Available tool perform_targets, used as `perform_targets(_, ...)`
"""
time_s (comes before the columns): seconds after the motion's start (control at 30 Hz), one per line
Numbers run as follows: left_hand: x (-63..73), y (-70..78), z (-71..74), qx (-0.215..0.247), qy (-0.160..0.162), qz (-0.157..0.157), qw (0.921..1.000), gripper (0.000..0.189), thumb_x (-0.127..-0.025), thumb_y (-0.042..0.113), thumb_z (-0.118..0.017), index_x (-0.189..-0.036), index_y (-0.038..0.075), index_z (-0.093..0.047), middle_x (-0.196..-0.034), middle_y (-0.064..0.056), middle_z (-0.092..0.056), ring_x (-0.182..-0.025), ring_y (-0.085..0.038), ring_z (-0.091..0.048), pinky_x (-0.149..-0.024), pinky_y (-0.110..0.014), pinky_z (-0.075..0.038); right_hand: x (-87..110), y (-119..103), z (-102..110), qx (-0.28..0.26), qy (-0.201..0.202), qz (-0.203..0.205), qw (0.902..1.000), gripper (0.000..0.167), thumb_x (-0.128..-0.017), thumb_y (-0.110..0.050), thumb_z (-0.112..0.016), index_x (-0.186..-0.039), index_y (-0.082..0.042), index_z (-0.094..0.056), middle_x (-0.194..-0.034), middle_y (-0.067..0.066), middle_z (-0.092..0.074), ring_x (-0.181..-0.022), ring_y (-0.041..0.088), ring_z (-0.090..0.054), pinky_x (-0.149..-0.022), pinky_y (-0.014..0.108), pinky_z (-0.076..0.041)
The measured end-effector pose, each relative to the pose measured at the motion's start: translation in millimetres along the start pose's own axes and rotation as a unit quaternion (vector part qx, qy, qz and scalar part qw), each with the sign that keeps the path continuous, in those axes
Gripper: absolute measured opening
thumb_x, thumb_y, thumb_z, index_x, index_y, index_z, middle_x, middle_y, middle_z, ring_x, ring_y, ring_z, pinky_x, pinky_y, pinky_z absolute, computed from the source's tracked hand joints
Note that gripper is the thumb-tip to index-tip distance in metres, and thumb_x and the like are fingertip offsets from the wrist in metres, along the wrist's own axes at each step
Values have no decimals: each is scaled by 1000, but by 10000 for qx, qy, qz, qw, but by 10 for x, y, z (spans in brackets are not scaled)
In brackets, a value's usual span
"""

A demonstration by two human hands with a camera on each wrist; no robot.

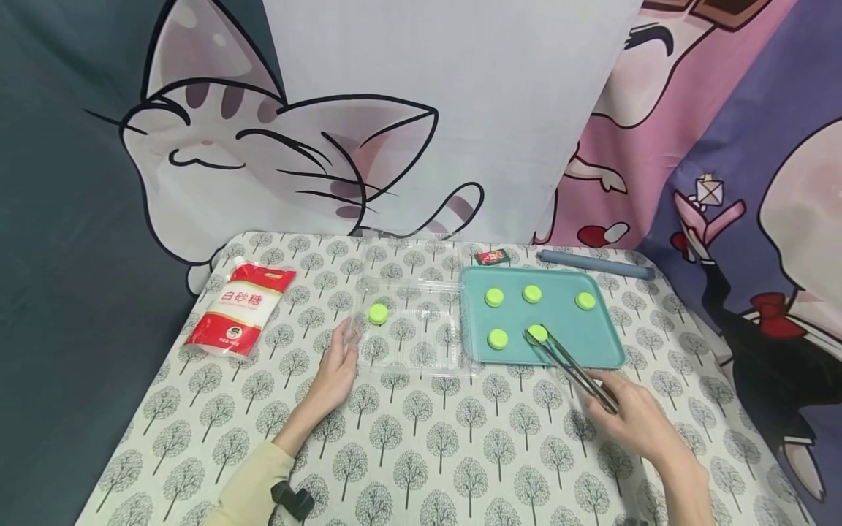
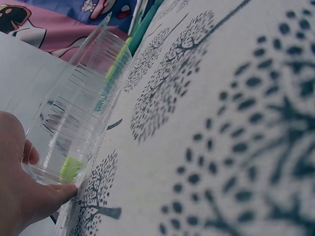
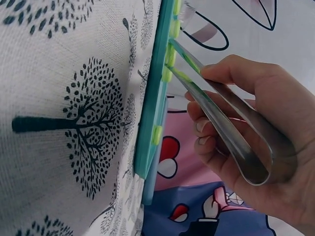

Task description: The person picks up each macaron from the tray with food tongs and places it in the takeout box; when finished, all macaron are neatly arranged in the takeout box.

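My left hand (image 1: 338,370) grips the left side of a clear plastic container (image 1: 409,337), which stands with its lid folded back. In the left wrist view the thumb (image 2: 61,192) lies low against its outside. One green macaron (image 1: 378,314) sits inside, towards the left. My right hand (image 1: 633,415) holds metal tongs (image 3: 241,152). Their tips are around a green macaron (image 1: 537,333) at the front of the teal tray (image 1: 567,325); whether they squeeze it I cannot tell. Several more macarons, such as one at the far right (image 1: 585,301), lie on that tray.
A red and white sugar bag (image 1: 241,310) lies on the left of the table. Behind the tray are a small red and green packet (image 1: 492,257) and a blue-grey rolling pin (image 1: 595,264). The tree-print tablecloth (image 1: 421,438) ends at a cartoon curtain (image 1: 513,146).
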State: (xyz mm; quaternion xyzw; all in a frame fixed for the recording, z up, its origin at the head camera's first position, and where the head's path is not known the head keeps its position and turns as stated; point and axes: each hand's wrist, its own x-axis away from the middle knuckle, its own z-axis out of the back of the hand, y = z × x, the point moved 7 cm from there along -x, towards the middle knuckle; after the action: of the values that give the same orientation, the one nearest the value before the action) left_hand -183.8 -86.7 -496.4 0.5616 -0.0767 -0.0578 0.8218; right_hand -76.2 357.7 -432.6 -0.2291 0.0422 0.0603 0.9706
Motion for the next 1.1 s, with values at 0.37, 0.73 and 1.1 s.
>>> perform_targets(0.37,-5,-6,-1,-30,3,34,10000,58,-110,17,-32,-162,5,-8,-165,-22,-27,-153,-36,-26,-128,-54,-14,-127,-233,165,-69,383,673,9970,50,-84,-6,-74,-131,2,-61,-100,13,-71,-67,0,-52,-52,21,-48)
perform_targets(0.73,1,-28,0,-14,39,19,10000,59,-109,16,-32,-162,6,-9,-165,-22,-27,-153,-37,-26,-128,-55,-14,-393,-595,214,109,526,1329,9897,48,-83,-7,-75,-129,-1,-64,-99,8,-72,-72,8,-62,-60,26,-57)
perform_targets(1.1,-2,-21,0,-2,62,-16,10000,59,-109,14,-33,-162,6,-9,-164,-22,-28,-153,-36,-28,-128,-55,-15,-732,-1042,50,56,-130,1704,9853,46,-87,-10,-74,-131,-2,-63,-106,10,-74,-77,11,-65,-65,28,-59)
